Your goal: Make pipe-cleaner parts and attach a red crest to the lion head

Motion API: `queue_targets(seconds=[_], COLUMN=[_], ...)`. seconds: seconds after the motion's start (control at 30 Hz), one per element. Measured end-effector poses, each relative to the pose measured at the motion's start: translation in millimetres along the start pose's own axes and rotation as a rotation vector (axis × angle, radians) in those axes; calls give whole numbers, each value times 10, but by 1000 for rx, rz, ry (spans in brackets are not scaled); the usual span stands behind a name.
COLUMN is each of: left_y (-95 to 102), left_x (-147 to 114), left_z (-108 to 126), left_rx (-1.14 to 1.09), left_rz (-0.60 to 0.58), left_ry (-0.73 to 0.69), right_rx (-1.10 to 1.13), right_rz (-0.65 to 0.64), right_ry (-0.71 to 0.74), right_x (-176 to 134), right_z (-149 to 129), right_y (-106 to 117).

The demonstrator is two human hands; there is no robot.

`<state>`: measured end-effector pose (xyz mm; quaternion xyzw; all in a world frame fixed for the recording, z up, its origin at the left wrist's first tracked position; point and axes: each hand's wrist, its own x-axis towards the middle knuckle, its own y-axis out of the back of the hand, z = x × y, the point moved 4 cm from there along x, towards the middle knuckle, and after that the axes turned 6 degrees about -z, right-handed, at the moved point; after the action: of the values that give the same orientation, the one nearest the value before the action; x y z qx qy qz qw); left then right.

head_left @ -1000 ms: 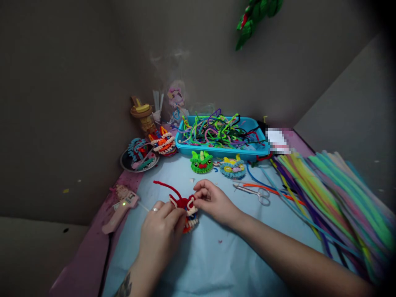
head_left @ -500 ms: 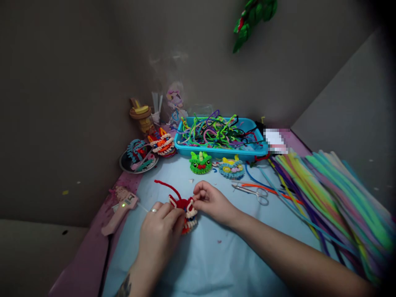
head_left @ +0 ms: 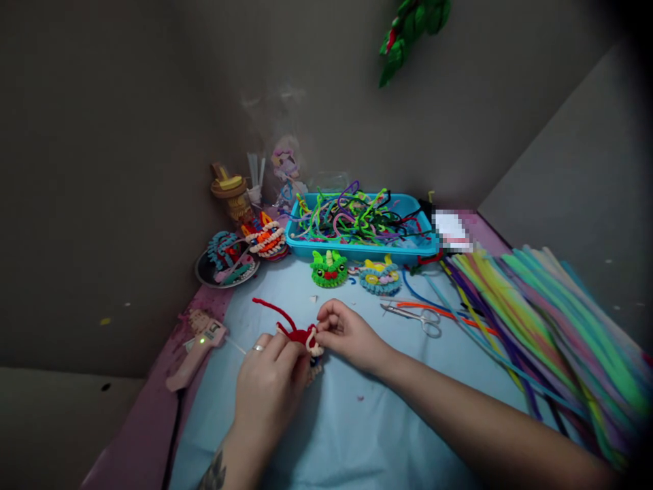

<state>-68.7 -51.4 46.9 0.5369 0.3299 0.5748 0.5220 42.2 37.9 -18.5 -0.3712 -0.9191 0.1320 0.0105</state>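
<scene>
A red and cream pipe-cleaner animal head (head_left: 299, 335) is held just above the blue cloth, one long red stem curving up from it toward the left. My left hand (head_left: 270, 381), with a ring on one finger, closes around its near side and hides much of it. At its right edge, the fingertips of my right hand (head_left: 341, 332) are pinched on the cream-edged red ear (head_left: 312, 338). Beyond my hands sit a green pipe-cleaner head (head_left: 329, 271) and a blue and yellow one (head_left: 380, 278).
Behind is a blue tray (head_left: 306, 248) of tangled pipe-cleaner scraps. Scissors (head_left: 415, 315) lie right of my hands, near a large pipe-cleaner bundle (head_left: 551, 320). Leftward are a pink glue gun (head_left: 196, 354), its light on and cord trailing, and a metal bowl (head_left: 204, 275).
My left hand has turned and shifted slightly right, covering more of the red head's lower front. My right hand keeps its pinch at the ear. The whole view has shifted a little.
</scene>
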Motion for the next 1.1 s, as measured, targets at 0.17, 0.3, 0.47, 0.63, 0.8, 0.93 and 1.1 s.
queue_targets(seconds=[0.17, 0.3, 0.47, 0.63, 0.8, 0.93, 1.1], left_y=[-41, -25, 144, 150, 175, 198, 129], left_x=[-5, -20, -168, -349, -265, -96, 37], left_z=[-16, -48, -270, -459, -231, 33, 117], left_rx=[45, -77, -359, -318, -193, 41, 185], left_rz=[18, -11, 158, 280, 280, 197, 52], left_ry=[61, 126, 241, 322, 151, 69, 97], right_rx=[0, -10, -7, -31, -84, -140, -215], right_rz=[-9, -3, 2, 21, 30, 34, 43], right_ry=[0, 11, -1, 12, 29, 59, 69], right_x=[3, 7, 8, 4, -19, -34, -48], right_z=[29, 45, 50, 68, 87, 51, 1], right_y=[-7, -18, -29, -16, -12, -23, -35])
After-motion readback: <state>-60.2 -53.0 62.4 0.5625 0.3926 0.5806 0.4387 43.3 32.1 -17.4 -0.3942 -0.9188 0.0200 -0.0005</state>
